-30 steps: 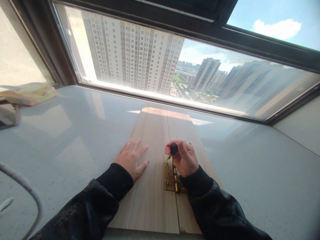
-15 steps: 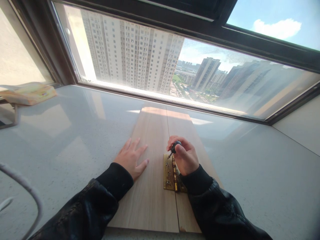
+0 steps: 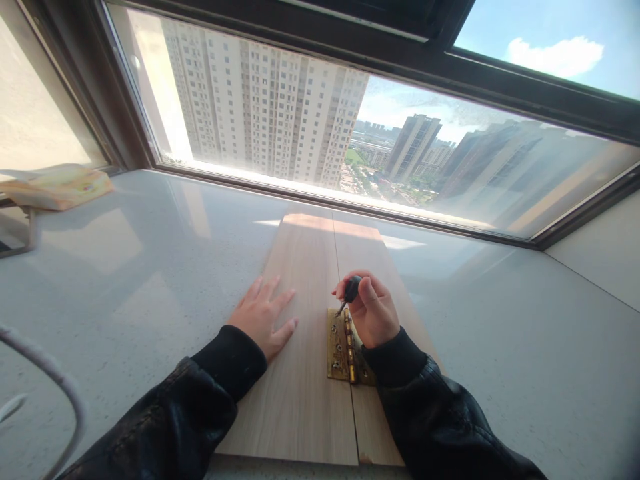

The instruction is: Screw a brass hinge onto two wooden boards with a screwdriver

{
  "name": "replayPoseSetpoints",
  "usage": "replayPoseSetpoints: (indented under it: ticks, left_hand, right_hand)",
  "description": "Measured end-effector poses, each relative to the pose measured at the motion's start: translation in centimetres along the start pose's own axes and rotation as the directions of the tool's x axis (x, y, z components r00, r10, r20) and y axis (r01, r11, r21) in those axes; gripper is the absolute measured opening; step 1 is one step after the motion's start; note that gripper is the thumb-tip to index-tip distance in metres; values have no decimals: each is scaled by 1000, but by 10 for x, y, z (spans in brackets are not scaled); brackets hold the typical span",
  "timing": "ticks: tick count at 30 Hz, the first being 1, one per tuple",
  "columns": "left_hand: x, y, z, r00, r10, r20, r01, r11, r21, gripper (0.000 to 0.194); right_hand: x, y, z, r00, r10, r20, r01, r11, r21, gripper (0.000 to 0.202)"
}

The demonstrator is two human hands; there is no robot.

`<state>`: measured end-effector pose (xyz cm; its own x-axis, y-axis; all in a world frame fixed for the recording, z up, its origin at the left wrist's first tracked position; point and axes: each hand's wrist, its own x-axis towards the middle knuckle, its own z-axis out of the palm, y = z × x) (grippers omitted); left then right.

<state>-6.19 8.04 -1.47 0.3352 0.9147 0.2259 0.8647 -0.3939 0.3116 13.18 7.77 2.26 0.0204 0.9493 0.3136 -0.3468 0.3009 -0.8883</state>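
Observation:
My right hand (image 3: 374, 310) is closed round the black handle of a short screwdriver (image 3: 351, 289). The screwdriver leans, its tip at the upper left screw hole area of a brass hinge (image 3: 338, 347). That hinge lies unfolded across the seam between a wider wooden board (image 3: 300, 400) and a narrower wooden board (image 3: 373, 427); my right wrist and sleeve cover part of its right leaf. Fingers spread, my left hand (image 3: 265, 315) rests flat on the left edge of the wider board, holding nothing.
Both boards lie on a pale speckled countertop (image 3: 500, 347) below a dark-framed window (image 3: 350, 207). A white cable (image 3: 65, 393) curves at the lower left. At the far left is a yellowish packet (image 3: 60, 187) on a dark-framed ledge.
My right fingers have shifted slightly round the screwdriver handle, with the thumb now higher. The left hand, boards and hinge have stayed in place.

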Motion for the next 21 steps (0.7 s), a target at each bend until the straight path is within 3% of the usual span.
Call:
replayPoseSetpoints:
  ticks: [8,14,21]
  left_hand:
    - [0,-1,0,1000,6,5,-6,1000,12,49]
    - [0,0,-1,1000,0,5,0,1000,4,49]
    - [0,1,-3,1000,-5,17,5,1000,2,50]
  right_hand:
    - [-1,3,6,986,144,88,-149,987,59,42]
    - [-2,1,2,989,80,122,-85,996,37,32]
    - [0,5,-4,995,37,94,-35,999,-25,37]
